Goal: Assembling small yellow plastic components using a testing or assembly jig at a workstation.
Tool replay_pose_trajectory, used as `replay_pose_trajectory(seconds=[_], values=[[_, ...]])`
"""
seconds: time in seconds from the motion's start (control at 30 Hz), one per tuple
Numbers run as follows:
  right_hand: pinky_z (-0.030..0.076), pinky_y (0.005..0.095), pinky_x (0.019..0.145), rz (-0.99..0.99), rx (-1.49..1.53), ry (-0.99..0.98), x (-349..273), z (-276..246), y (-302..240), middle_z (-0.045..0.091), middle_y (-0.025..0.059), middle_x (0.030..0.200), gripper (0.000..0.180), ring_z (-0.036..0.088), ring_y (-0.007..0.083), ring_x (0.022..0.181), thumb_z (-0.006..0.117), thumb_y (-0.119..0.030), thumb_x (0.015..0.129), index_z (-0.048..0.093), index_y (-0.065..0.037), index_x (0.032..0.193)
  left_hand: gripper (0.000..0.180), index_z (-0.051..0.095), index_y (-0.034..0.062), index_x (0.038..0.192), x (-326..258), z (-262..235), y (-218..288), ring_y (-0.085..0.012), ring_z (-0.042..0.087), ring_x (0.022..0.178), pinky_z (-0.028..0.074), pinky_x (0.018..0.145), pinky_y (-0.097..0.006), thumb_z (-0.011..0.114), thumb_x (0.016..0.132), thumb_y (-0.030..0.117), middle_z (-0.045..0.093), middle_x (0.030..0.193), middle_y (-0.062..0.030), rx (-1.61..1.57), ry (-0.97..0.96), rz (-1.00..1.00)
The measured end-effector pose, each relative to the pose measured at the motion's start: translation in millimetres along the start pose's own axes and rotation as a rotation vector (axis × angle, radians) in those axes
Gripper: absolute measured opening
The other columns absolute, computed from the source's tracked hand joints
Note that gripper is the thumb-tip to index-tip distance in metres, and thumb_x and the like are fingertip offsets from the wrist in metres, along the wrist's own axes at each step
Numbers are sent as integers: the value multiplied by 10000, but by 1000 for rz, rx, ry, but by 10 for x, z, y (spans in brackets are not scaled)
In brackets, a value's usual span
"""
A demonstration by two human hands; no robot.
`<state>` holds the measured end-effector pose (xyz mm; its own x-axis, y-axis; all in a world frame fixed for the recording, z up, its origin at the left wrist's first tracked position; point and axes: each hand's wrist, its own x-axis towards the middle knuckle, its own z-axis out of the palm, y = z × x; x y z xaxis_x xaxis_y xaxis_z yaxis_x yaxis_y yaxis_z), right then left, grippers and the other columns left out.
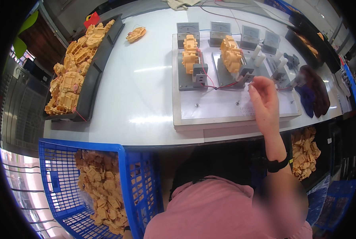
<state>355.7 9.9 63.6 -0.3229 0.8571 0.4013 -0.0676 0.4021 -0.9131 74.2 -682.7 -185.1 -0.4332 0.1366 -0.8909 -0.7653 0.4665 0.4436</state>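
My right hand (264, 95) is raised over the test fixture board (215, 109), its fingers curled in toward the thumb. The fingertips are at the small grey block (247, 74) of the second station; whatever they pinch is hidden. On that station stands a yellow plastic housing (230, 53), with red wires running to the block. A similar yellow housing (190, 55) sits upright on the first station, beside its own grey block (200, 73). Of my left arm only a sliver with a dark wristband shows at the lower edge, by the blue basket; the hand itself is out of sight.
Left on the table stands a black tray (93, 85) heaped with yellow housings; one loose housing (136, 35) lies beside it. Panel meters (220, 32) line the board's back. A blue basket (124, 179) of parts stands below. Dark gloves (315, 91) lie right.
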Motion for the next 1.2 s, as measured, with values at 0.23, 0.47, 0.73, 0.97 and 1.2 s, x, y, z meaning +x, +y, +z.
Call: replay_pose_trajectory(seconds=[0.23,0.47,0.73,0.97,1.2], values=[[443,229,896,-3,5,3,-2,20,-7,560,38,1064,259,547,91,977,582,-46,974,517,-11,1222,546,590,103,1278,-120,11,214,-334,617,1117,470,934,-474,611,852,444,664,1185,-148,-80,-15,5],[438,226,874,22,7,-5,30,36,-19,562,28,1026,246,538,79,940,580,-39,967,526,-16,1206,549,587,106,1285,-264,78,499,-333,615,1120,470,935,-476,614,851,442,663,1192,-144,-159,-25,27],[435,229,875,-12,117,16,45,6,-62,551,23,1018,240,537,84,941,575,-25,964,528,-19,1200,546,464,73,1402,-908,296,2447,-232,597,1167,489,1014,-395,644,890,138,600,1299,-89,-605,-404,695],[432,241,930,-106,95,195,-97,-315,-123,541,40,1075,259,536,103,1008,571,5,958,519,-20,1211,677,300,54,1490,-2316,3664,3891,-266,501,1284,416,1088,-473,638,910,140,501,1376,-107,-64,-1050,1115],[443,254,860,-89,7,282,63,-579,-50,536,40,1066,286,517,108,924,616,-70,937,534,-32,1209,524,398,109,1430,-2589,5073,4049,-209,469,1301,416,1068,-402,617,955,99,488,1403,-62,-38,-1245,919]])
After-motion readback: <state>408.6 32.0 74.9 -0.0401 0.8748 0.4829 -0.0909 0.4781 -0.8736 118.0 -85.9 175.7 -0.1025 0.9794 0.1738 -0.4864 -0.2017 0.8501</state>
